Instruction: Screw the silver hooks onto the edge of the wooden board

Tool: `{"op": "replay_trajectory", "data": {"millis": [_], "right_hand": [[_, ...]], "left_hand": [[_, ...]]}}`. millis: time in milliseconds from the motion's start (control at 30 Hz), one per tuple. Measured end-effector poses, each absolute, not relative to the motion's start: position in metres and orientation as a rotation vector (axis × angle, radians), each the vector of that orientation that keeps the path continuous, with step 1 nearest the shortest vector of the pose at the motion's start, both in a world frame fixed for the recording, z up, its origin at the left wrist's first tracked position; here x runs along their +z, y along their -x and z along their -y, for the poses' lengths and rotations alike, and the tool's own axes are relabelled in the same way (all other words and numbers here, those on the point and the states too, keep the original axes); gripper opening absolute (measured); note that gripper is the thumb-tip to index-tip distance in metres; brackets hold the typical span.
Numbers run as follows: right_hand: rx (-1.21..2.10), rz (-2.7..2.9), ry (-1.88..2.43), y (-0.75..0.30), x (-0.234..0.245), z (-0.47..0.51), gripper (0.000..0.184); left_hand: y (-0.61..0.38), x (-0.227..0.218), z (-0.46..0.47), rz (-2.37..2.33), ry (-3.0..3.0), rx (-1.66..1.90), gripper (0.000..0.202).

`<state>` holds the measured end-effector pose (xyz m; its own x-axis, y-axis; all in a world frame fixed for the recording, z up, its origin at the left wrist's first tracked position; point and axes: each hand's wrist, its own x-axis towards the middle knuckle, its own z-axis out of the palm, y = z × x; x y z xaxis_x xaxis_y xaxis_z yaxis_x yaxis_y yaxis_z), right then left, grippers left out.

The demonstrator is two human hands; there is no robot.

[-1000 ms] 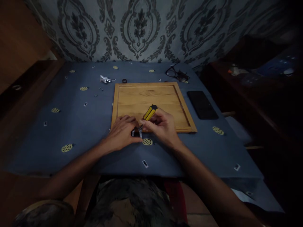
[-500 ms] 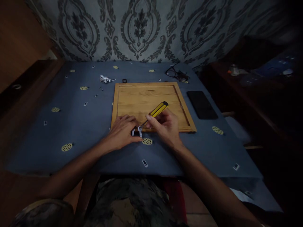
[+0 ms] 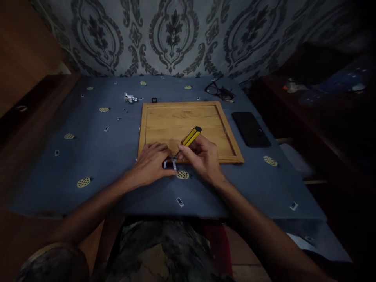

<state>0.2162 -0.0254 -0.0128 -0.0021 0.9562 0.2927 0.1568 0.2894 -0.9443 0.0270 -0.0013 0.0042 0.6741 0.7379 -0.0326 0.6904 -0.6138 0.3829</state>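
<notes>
**Entry: 2 hands at a wooden panel**

1. Right hand (image 3: 202, 156): closed on a screwdriver (image 3: 191, 136) with a yellow-and-black handle, fingers pinching low near the shaft.
   - Change: within the last 1 s the handle leaned out to the right, then came back steeper, while the tip kept to the same spot.
   - Judgement: the tool is being worked in place, not carried elsewhere.
2. Left hand (image 3: 151, 162): fingers curled down on a metal fitting (image 3: 169, 164), holding it at the near edge of the wooden panel (image 3: 176, 117). It has not moved. The 2 hands sit close together, almost touching.
3. Surface: a table (image 3: 96, 156) under blue cloth with yellow spots.
   - Loose hardware (image 3: 131, 98) lies beyond the panel's far left corner.
   - Glasses (image 3: 219, 92) lie at the far right.
   - A phone (image 3: 250, 129) lies beside the panel's right edge.
4. Room: dim, with patterned wallpaper (image 3: 173, 35) behind the table.
</notes>
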Motion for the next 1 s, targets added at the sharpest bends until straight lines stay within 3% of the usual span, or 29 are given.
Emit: {"op": "replay_trajectory", "data": {"millis": [133,300,433,700,1000], "right_hand": [[0.896,1.432,1.082,-0.216,-0.011,0.025,0.032],[0.915,1.429,1.092,-0.216,-0.011,0.025,0.035],[0.909,1.424,1.078,-0.216,-0.011,0.025,0.033],[0.898,1.419,1.061,-0.216,-0.011,0.025,0.032],[0.897,1.427,1.050,-0.216,-0.012,0.024,0.034]], "left_hand": [[-0.006,0.022,-0.008,-1.082,-2.327,0.303,0.046],[0.027,0.044,-0.019,-1.126,-2.087,0.603,0.036],[0.028,0.034,-0.017,-1.075,-2.144,0.564,0.035],[-0.002,0.007,-0.001,-1.081,-2.642,0.285,0.057],[0.008,0.003,-0.003,-1.000,-2.650,0.208,0.051]]}}
